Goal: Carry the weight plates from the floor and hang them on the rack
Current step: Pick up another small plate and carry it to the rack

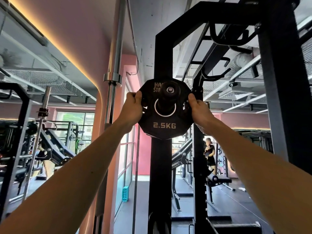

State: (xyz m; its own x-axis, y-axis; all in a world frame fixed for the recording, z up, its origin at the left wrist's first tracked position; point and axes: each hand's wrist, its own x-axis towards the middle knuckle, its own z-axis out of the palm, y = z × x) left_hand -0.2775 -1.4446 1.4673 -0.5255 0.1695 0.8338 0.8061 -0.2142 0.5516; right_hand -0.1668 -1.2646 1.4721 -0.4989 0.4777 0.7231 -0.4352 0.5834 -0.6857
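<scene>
Matte black plate [164, 125], twelve-sided, stamped 2.5KG, chrome-ringed bore threaded on round black peg [169, 92] of rack upright [163, 56]. Left hand [133, 107] grip clamped on left rim, right hand [199, 108] on right rim. Chrome barbell [114, 65] stands near, left; open air right.

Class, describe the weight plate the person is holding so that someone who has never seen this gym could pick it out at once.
Find the tall black rack upright in the middle of the view; a storage peg sticks out of it towards the camera. The weight plate sits on that peg, gripped by the left hand and right hand. It is black, many-sided, and marked 2.5KG in pale letters.
</scene>
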